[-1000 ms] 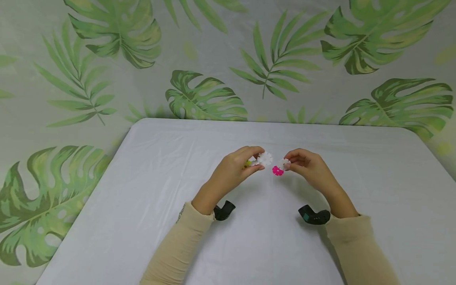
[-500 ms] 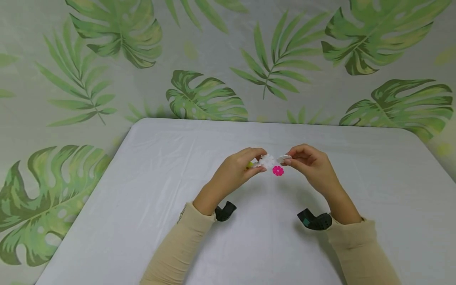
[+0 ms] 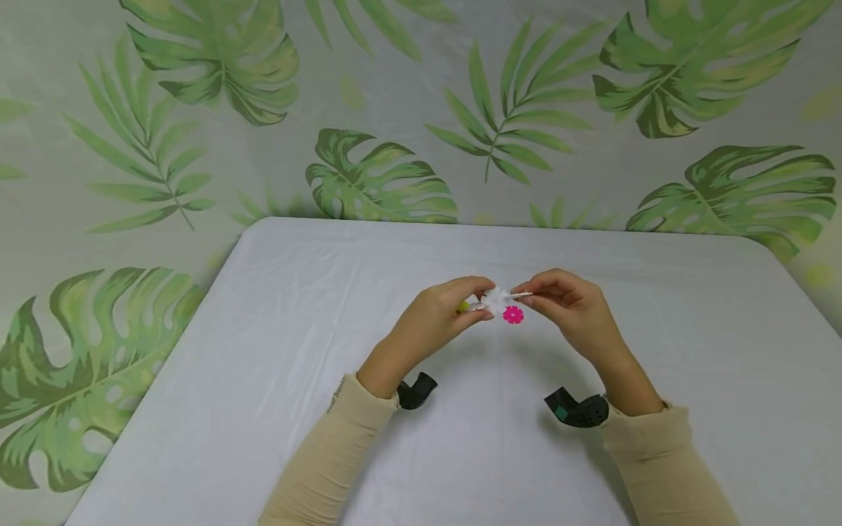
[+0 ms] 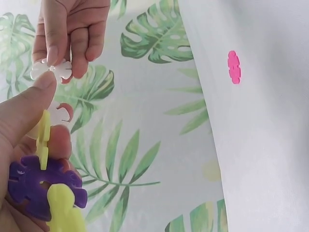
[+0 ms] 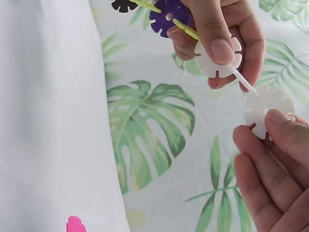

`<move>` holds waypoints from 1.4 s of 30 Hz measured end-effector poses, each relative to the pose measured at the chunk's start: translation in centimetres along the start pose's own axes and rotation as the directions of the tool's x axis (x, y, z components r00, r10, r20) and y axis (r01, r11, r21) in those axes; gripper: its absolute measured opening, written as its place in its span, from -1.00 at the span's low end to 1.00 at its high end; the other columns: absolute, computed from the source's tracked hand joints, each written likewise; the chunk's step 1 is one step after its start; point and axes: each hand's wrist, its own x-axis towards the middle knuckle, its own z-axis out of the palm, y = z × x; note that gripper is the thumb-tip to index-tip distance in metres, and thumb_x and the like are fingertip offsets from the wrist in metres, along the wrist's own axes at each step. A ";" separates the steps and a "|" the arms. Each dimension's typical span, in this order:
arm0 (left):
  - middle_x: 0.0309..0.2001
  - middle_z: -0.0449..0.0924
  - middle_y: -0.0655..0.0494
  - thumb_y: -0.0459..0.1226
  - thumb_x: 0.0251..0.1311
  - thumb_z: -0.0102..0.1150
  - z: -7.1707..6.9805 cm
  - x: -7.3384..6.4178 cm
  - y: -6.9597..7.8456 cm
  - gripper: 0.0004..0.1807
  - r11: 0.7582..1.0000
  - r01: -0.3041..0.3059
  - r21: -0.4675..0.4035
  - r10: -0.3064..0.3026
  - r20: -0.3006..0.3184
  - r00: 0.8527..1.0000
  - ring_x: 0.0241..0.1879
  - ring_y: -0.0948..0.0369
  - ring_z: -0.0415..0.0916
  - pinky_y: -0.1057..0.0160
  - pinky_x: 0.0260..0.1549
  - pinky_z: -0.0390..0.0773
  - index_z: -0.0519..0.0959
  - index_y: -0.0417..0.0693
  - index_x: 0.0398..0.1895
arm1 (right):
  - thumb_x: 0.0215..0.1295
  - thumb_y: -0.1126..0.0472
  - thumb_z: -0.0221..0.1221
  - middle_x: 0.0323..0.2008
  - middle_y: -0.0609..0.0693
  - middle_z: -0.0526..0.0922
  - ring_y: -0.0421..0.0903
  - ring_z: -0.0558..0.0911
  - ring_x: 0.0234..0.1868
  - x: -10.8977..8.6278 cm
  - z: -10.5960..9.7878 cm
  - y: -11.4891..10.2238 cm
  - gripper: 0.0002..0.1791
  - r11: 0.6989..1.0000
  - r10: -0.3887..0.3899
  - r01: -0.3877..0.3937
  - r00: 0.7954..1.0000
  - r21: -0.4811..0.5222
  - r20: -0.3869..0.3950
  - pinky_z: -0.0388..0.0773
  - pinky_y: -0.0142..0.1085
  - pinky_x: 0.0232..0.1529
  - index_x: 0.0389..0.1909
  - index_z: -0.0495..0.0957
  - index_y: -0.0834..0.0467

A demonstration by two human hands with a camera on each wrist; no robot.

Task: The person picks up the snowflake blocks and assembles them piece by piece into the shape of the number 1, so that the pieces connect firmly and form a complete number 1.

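My left hand (image 3: 437, 314) grips a chain of notched plastic snowflake discs. In the right wrist view the chain runs from a black disc (image 5: 124, 5) through a purple disc (image 5: 164, 18) and a yellow disc (image 5: 186, 29) to a white disc (image 5: 205, 65) under the left thumb. A further white disc (image 5: 245, 80) sticks out from it, seen edge-on. My right hand (image 3: 572, 307) pinches another white disc (image 5: 270, 99) between thumb and fingers. That disc meets the edge-on one; how deep their slots engage, I cannot tell.
A pink snowflake disc (image 3: 513, 315) lies on the white-covered table (image 3: 263, 351), just below the hands in the head view. Leaf-patterned cloth (image 3: 381, 175) stands behind the table. Black wrist devices (image 3: 579, 409) project inward from both cuffs.
My right hand has turned its white disc from flat-facing to edge-on in the head view and brought it left against the chain. The pink disc stays put; my left hand barely shifts.
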 end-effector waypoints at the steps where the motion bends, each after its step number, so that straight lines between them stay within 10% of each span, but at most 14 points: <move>1: -0.12 0.55 0.06 -0.29 -0.03 0.31 0.0 0.0 0.0 -0.59 1.000 -0.001 -0.007 0.001 -0.001 1.000 -0.23 0.28 0.48 0.56 -0.21 0.38 0.50 -0.22 -0.07 | 0.05 0.63 0.10 -0.32 0.17 0.62 -0.07 0.62 -0.27 0.0 0.0 0.0 -0.85 1.000 -0.010 0.010 1.000 0.005 0.000 0.51 -0.33 -0.18 -0.33 0.46 0.45; 10: -0.13 0.56 0.05 -0.29 0.01 0.27 0.2 0.0 -0.2 -0.63 0.997 -0.004 -0.074 0.006 0.028 1.000 -0.25 0.29 0.47 0.57 -0.27 0.39 0.50 -0.24 -0.10 | -0.02 0.68 0.12 -0.35 0.10 0.63 -0.10 0.61 -0.30 -0.1 0.6 -0.1 -0.76 0.985 -0.038 0.036 0.999 -0.169 -0.005 0.52 -0.39 -0.25 -0.32 0.54 0.39; 42: -0.08 0.51 0.09 -0.21 -0.02 0.30 0.2 -0.1 -0.1 -0.53 1.000 0.006 0.001 -0.007 0.049 0.999 -0.10 0.28 0.45 0.51 -0.15 0.38 0.47 -0.17 -0.01 | -0.02 0.62 0.17 -0.38 0.13 0.56 -0.10 0.56 -0.44 0.1 2.0 -0.9 -0.78 0.987 0.045 -0.056 0.996 -0.149 -0.079 0.53 -0.43 -0.37 -0.31 0.51 0.39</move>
